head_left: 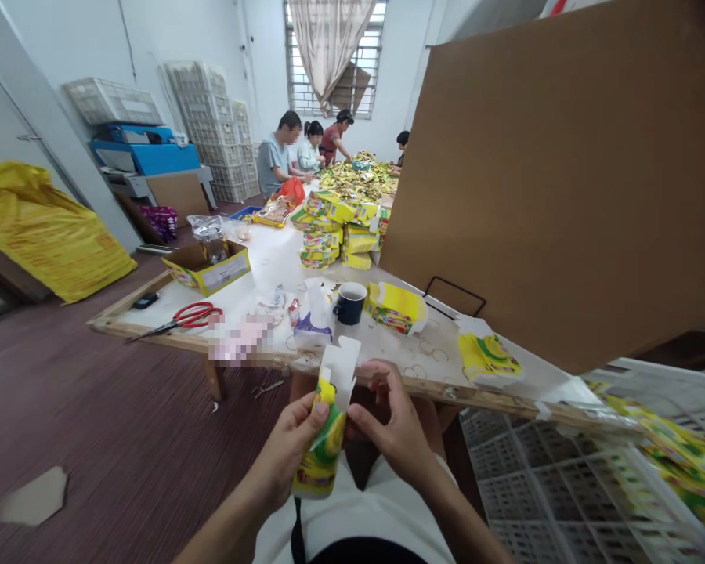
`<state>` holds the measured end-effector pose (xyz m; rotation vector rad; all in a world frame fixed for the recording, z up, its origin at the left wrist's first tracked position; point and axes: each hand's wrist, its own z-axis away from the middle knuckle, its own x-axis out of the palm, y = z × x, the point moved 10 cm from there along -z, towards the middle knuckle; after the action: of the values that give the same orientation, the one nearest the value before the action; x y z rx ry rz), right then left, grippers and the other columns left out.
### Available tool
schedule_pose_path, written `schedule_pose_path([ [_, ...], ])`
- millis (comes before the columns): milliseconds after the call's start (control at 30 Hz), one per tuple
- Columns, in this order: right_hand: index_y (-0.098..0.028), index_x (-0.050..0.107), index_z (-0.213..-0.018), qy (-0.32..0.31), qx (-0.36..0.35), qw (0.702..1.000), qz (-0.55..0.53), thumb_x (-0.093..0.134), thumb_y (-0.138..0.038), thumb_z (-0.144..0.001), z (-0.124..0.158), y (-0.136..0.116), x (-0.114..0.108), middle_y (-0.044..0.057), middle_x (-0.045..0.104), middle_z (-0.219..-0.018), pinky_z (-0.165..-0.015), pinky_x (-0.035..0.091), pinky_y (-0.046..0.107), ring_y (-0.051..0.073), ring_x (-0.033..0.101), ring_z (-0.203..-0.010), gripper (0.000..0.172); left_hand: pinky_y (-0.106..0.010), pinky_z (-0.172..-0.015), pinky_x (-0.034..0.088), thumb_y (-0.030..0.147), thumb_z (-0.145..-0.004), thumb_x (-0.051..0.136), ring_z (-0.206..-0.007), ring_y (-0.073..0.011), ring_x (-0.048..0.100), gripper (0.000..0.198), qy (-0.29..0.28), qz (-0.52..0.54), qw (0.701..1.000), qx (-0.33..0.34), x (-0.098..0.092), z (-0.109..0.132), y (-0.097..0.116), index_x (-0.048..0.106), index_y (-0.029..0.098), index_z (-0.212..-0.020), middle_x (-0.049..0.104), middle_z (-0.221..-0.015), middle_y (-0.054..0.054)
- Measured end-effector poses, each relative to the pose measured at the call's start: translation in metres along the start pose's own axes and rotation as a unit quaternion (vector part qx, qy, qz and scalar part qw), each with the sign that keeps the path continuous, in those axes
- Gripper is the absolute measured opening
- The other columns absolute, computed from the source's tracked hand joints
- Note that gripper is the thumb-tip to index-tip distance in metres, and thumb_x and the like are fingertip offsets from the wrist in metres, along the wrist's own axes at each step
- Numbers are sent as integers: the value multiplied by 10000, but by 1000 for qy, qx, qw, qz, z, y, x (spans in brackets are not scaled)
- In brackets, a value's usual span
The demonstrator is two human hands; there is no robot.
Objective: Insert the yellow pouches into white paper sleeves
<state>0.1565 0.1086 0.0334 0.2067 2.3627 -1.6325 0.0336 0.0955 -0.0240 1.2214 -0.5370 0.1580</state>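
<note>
A small yellow and green carton (324, 450) stands tilted in my left hand (297, 435), whose thumb presses on its front face. The carton's white flaps (341, 366) stick up from its top end. Beside the carton's right edge is my right hand (396, 423), its fingers curved and apart, with the thumb tip close to the box. Whether that thumb touches the cardboard, I cannot tell. Just beyond, a dark mug (350, 304) and a yellow carton lying on its side (395, 307) rest on the white table (276, 254).
Red-handled scissors (193, 315) and an open yellow box (208, 266) lie at left. Stacked cartons (323, 235) stand farther back. A large cardboard sheet (540, 172) blocks the right. White crates (529, 470) with flat cartons stand at lower right. Several people work at the far end.
</note>
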Motion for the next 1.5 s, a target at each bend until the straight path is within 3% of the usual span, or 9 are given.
schedule_pose_path([
  [67, -215, 513, -1186, -14, 40, 998, -54, 629, -423, -824, 7, 13, 15, 46, 570, -955, -723, 450, 289, 200, 521, -809, 433, -234, -600, 466, 427, -768, 673, -622, -143, 621, 319, 13, -14, 999, 32, -5, -2, 2, 666, 153, -930, 693, -711, -30],
  [167, -183, 636, -912, -37, 55, 994, -90, 535, -427, -894, 12, 21, 34, 38, 597, -817, -706, 455, 276, 194, 541, -768, 265, -250, -639, 484, 415, -798, 638, -725, -181, 653, 304, 34, -44, 996, 67, -10, -4, 3, 626, 156, -955, 710, -811, -38],
  [333, -163, 598, -691, 38, 100, 992, -70, 593, -412, -854, 7, 35, 21, 20, 573, -674, -583, 433, 250, 173, 518, -646, 298, -294, -753, 511, 357, -823, 620, -914, -225, 665, 322, 38, -90, 990, 98, -6, -2, 10, 464, 200, -1057, 686, -1010, -75],
  [633, -245, 469, -1220, -17, 42, 981, -190, 581, -308, -879, 1, 17, 7, 53, 624, -972, -752, 485, 299, 203, 601, -851, 364, -355, -875, 473, 244, -843, 609, -1056, -241, 621, 650, -57, -78, 990, 101, 12, 5, 21, 192, 298, -1339, 643, -1134, -88],
  [800, -198, 621, -925, -106, 33, 987, -118, 555, -353, -892, -2, 9, 5, 27, 619, -818, -663, 458, 259, 178, 577, -744, 172, -287, -779, 474, 239, -819, 648, -900, -200, 657, 430, -149, -60, 985, 67, 27, 9, 11, 397, 265, -1167, 673, -953, -31],
  [900, -175, 613, -745, -88, 24, 993, -74, 528, -372, -908, -5, 7, -1, 8, 572, -677, -587, 417, 237, 148, 528, -629, 270, -255, -703, 464, 243, -803, 672, -789, -164, 661, 386, -178, -41, 981, 68, 33, 9, 6, 402, 261, -1079, 665, -886, -7],
  [1100, -239, 566, -1171, -25, 4, 991, -134, 546, -342, -908, -9, 6, -6, 38, 639, -903, -773, 471, 304, 192, 594, -844, 283, -336, -816, 477, 226, -808, 667, -934, -208, 651, 727, -145, -42, 986, 78, 26, 5, 6, 199, 319, -1357, 660, -1024, -56],
  [1233, -223, 717, -925, -29, -58, 997, -49, 480, -434, -928, -9, -1, -15, 85, 623, -1016, -922, 409, 388, 250, 553, -1019, 318, -335, -810, 494, 235, -802, 659, -936, -232, 652, 530, -110, -88, 987, 80, 16, 1, 4, 412, 234, -1271, 660, -1040, -86],
  [1500, -202, 522, -1083, -108, 125, 982, -96, 625, -232, -811, -1, 24, 14, 11, 684, -808, -596, 477, 238, 180, 650, -718, 292, -336, -890, 475, 202, -836, 600, -1078, -234, 599, 550, -100, -138, 981, 90, 17, 5, 5, 386, 250, -1340, 621, -1204, -103],
])
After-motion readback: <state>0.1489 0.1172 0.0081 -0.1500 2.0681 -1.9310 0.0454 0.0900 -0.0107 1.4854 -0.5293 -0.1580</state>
